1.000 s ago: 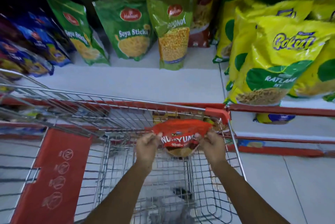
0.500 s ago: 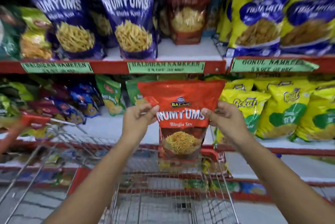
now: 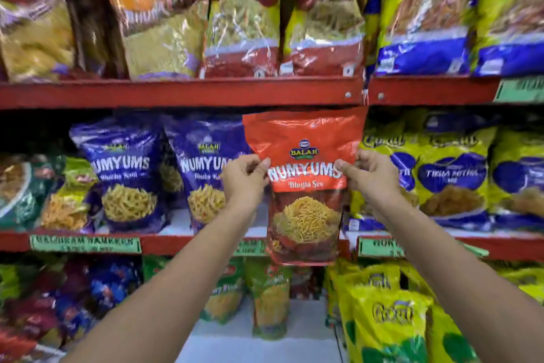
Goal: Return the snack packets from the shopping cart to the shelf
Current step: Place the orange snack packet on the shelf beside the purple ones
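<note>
Glossy red plastic Numyums snack packet point(image 3: 304, 183) hung upright, long axis vertical, pinched at both side edges: left hand point(image 3: 245, 178) grip and right hand point(image 3: 371, 178) grip level, equally near. Packet sat just in front of red-edged middle shelf point(image 3: 182, 243), slot straight ahead beside purple Numyums packets point(image 3: 203, 171)

Shop, snack aisle of a grocery. Red metal shelves point(image 3: 176, 93) in tiers, crowded with upright snack packets: purple Numyums packs point(image 3: 126, 174) at middle left, yellow packs point(image 3: 450, 174) at right, red-and-clear packs point(image 3: 244, 18) above. Green printed price labels point(image 3: 85, 244) clipped along the shelf edges.
</note>
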Available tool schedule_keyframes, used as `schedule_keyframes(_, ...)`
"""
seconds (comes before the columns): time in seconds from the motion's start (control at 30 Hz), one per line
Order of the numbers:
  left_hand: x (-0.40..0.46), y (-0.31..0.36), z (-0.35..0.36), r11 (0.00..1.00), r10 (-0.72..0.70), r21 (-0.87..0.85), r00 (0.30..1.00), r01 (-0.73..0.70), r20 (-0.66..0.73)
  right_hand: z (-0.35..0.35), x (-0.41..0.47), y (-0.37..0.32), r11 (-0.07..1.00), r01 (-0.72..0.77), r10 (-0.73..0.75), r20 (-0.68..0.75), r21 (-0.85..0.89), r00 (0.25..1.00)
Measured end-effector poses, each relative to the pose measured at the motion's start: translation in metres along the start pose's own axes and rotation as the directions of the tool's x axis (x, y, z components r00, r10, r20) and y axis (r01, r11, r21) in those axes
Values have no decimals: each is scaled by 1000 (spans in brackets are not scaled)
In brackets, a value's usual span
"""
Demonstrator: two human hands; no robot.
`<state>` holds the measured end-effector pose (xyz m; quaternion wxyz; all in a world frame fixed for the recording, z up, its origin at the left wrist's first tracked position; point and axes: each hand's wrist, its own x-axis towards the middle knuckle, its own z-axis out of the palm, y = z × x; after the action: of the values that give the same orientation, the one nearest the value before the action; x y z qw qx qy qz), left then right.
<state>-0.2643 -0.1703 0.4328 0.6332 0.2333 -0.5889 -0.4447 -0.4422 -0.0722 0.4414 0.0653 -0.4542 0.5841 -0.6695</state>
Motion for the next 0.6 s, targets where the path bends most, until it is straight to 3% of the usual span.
schedule_keyframes(0.23, 56, -35, 40, 986, 79, 155, 988, -58, -132, 18, 61, 29, 1000, -21, 21, -141, 3, 990)
schedule_keyframes(0.4, 75, -63, 51, 979, 21, 201, 977, 23, -212, 35, 81, 52, 997, -45, 31, -202, -61, 979)
schedule_keyframes(0.6, 73, -85, 55, 985, -41, 158, 977, 75, -209, 50, 83, 79, 995, -95, 96, -224, 18, 970)
